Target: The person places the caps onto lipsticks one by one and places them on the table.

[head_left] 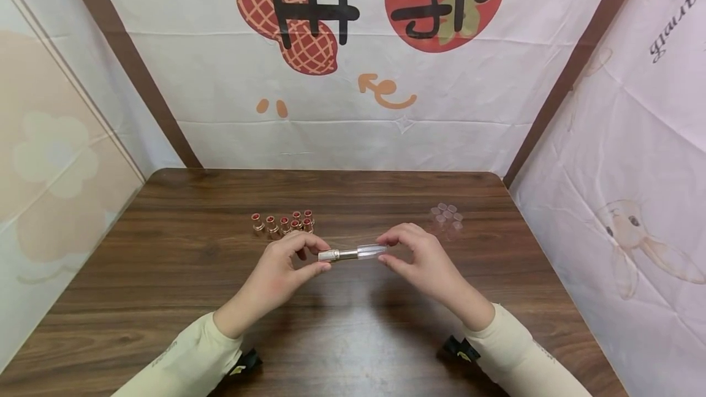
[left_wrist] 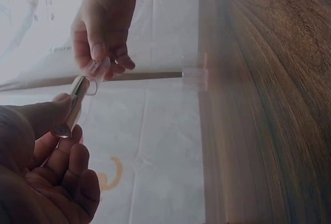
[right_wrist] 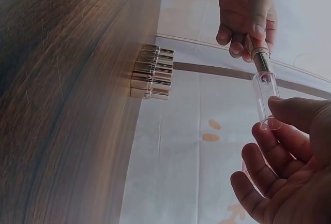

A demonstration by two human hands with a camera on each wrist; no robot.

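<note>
In the head view my left hand (head_left: 276,271) pinches the base of a gold lipstick (head_left: 330,255) between thumb and fingers. Facing it, my right hand (head_left: 427,259) pinches the far end of a clear cap (head_left: 368,252). Lipstick and cap lie in one line, nearly level, held above the table. The right wrist view shows the open end of the transparent cap (right_wrist: 266,100) around the tip of the lipstick (right_wrist: 262,61). How deep the tip sits inside is hard to tell.
Several uncapped gold lipsticks (head_left: 271,223) with red tips stand in a cluster beyond my left hand. Several clear caps (head_left: 444,214) stand grouped at the back right of the brown wooden table (head_left: 353,336). Printed cloth walls (head_left: 353,139) border the table behind and at both sides.
</note>
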